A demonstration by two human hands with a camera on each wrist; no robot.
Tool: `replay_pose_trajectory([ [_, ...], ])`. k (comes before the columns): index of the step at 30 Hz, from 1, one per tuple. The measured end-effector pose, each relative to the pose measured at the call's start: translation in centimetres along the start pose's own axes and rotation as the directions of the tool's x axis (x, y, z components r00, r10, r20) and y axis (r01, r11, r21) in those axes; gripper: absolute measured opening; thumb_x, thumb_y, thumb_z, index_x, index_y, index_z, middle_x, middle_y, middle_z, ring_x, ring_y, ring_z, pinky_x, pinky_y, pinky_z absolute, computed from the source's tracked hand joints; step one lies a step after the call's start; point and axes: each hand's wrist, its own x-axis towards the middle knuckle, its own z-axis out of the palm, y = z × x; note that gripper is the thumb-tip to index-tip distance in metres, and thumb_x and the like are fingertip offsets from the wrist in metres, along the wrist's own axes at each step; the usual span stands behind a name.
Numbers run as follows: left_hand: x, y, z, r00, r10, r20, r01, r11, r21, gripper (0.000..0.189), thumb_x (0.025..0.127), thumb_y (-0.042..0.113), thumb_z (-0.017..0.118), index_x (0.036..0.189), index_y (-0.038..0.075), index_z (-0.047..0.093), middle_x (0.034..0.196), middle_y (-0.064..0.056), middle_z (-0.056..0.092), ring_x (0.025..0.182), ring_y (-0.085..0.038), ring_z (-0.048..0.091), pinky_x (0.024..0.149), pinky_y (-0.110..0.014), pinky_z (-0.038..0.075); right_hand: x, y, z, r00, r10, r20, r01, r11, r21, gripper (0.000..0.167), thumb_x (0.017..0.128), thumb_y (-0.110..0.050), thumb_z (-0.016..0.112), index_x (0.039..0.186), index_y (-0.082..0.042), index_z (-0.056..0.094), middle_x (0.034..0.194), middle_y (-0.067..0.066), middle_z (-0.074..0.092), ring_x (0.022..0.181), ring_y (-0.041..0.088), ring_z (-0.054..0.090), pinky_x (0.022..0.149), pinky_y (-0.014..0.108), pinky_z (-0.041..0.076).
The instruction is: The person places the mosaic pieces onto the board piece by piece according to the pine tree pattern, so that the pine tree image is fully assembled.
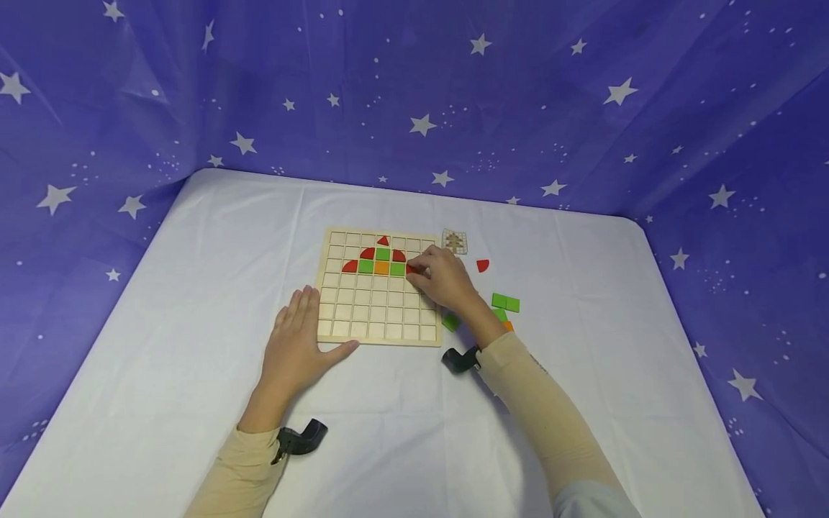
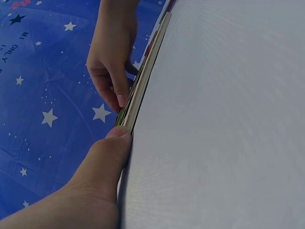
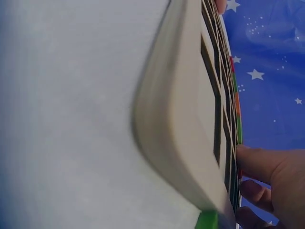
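A wooden grid board lies on the white table, holding a stepped pattern of red, green and orange tiles. My left hand rests at its lower left corner, fingers straight along the left side and thumb along the front edge. In the left wrist view that thumb touches the board's edge. With thumb and fingertips, my right hand pinches a red tile at the right end of the pattern's lowest row; the fingers partly cover it. An orange tile sits mid-row between green ones.
Right of the board lie a loose red quarter-circle tile, green tiles and an orange tile partly under the right forearm. A small card with a gridded picture lies by the board's upper right corner. Starry blue cloth hangs behind.
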Motion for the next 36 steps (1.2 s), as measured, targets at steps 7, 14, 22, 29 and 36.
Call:
replay_pose_trajectory([
  [7,-0.1,0.0,0.1,1.0,0.001,0.0,-0.001,1.0,-0.003,0.121,0.079,0.075,0.063,0.158,-0.002,0.012,0.165,-0.021,0.014,0.154,-0.038,0.011,0.124,-0.055,0.013,-0.9,0.4,0.1,0.999,-0.009,-0.051,0.006,0.998,-0.057,0.033,0.095,-0.035,0.064,0.123,-0.019,0.07,0.114,0.002,0.067,0.108,0.024,0.055,0.094,0.043,0.046],
  [14,-0.2,-0.2,0.0,1.0,0.002,0.0,-0.002,1.0,0.0,0.121,0.08,0.075,0.062,0.157,-0.003,0.012,0.165,-0.022,0.014,0.154,-0.039,0.011,0.124,-0.056,0.013,-3.1,1.8,-1.3,0.99,0.059,-0.129,-0.065,0.997,-0.049,0.037,0.095,-0.037,0.062,0.127,-0.02,0.067,0.125,0.004,0.064,0.11,0.028,0.051,0.093,0.046,0.046],
  [22,-0.2,-0.2,0.0,1.0,-0.001,0.0,0.001,1.0,-0.005,0.121,0.08,0.076,0.061,0.158,-0.002,0.011,0.165,-0.022,0.015,0.154,-0.038,0.012,0.124,-0.056,0.013,-5.3,5.3,-3.2,0.972,0.173,-0.16,-0.18,0.983,-0.03,0.043,0.092,-0.034,0.068,0.131,-0.018,0.065,0.125,0.007,0.063,0.109,0.029,0.049,0.092,0.046,0.044],
  [29,0.0,-0.1,0.0,1.0,-0.014,0.018,0.014,1.0,-0.006,0.12,0.08,0.074,0.063,0.158,0.0,0.01,0.166,-0.02,0.013,0.155,-0.036,0.009,0.125,-0.054,0.011,-7.5,7.9,-4.3,0.957,0.224,-0.185,-0.224,0.974,0.024,0.042,0.093,-0.031,0.068,0.132,-0.017,0.064,0.124,0.01,0.061,0.111,0.032,0.047,0.091,0.049,0.044],
  [36,0.1,-0.1,0.0,1.0,-0.003,0.009,0.003,1.0,-0.004,0.121,0.08,0.075,0.062,0.158,-0.002,0.01,0.165,-0.022,0.013,0.154,-0.038,0.01,0.124,-0.056,0.013,-10.6,10.7,-3.8,0.927,0.269,-0.261,-0.25,0.963,0.103,0.041,0.095,-0.031,0.065,0.133,-0.015,0.063,0.128,0.014,0.058,0.116,0.034,0.043,0.093,0.049,0.042],
])
